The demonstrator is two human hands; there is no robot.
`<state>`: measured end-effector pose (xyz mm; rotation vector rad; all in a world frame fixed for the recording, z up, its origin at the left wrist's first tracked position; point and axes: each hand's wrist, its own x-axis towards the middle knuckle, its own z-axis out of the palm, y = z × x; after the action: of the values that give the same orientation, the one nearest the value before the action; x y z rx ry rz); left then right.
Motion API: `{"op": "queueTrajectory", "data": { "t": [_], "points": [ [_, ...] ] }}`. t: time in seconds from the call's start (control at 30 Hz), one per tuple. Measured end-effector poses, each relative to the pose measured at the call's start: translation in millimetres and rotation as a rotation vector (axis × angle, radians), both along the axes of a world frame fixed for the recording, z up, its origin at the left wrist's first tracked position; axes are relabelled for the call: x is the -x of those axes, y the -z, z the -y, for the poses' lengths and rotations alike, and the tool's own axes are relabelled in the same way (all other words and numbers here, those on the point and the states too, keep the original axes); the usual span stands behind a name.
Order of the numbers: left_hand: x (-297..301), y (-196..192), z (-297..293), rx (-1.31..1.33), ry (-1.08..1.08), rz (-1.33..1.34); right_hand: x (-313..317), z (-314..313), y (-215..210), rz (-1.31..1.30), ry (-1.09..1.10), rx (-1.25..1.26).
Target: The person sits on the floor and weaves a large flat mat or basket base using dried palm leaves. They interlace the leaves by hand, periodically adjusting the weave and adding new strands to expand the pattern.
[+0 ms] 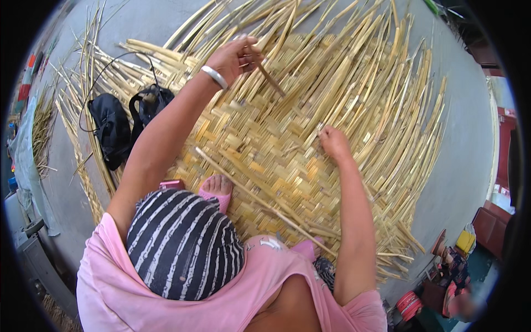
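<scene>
A large mat woven from flattened yellow reed strips lies beneath both hands, its loose unwoven ends fanning out at the far side and to the right. My left hand, with a silver bangle on its wrist, is raised over the far left part. Its fingers curl around a thin brown stick that slants down to the weave. Closer to me, my right hand is closed low over the mat, pinching at the lower end of a reed strip; its fingertips are partly hidden.
Black bags with a looped cord rest on the mat's left side. A long loose reed crosses the mat before me. My foot in a pink sandal stands on the weave. At lower right, someone sits near a red striped item.
</scene>
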<state>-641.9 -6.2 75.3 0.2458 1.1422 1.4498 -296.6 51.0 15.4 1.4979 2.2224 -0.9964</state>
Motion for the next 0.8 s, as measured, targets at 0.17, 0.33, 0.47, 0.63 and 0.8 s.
{"op": "queueTrajectory", "data": {
  "t": [0.17, 0.33, 0.47, 0.63, 0.8],
  "points": [
    [-11, -27, -24, -0.038, 0.133, -0.207, -1, -4, -12, 0.087, 0.022, 0.055],
    [-18, -27, -36, -0.172, 0.292, -0.296, -4, -7, -7, 0.074, 0.016, -0.015],
    [24, 11, -13, 0.026, -0.171, 0.017, -1, -8, 7, 0.022, 0.02, 0.017],
    [24, 16, 0, 0.082, -0.07, 0.001, -9, -6, 16, -0.032, 0.098, 0.073],
    [20, -77, -28, -0.376, 0.081, -0.028, -13, -6, 19, -0.048, 0.077, 0.033]
  ]
}}
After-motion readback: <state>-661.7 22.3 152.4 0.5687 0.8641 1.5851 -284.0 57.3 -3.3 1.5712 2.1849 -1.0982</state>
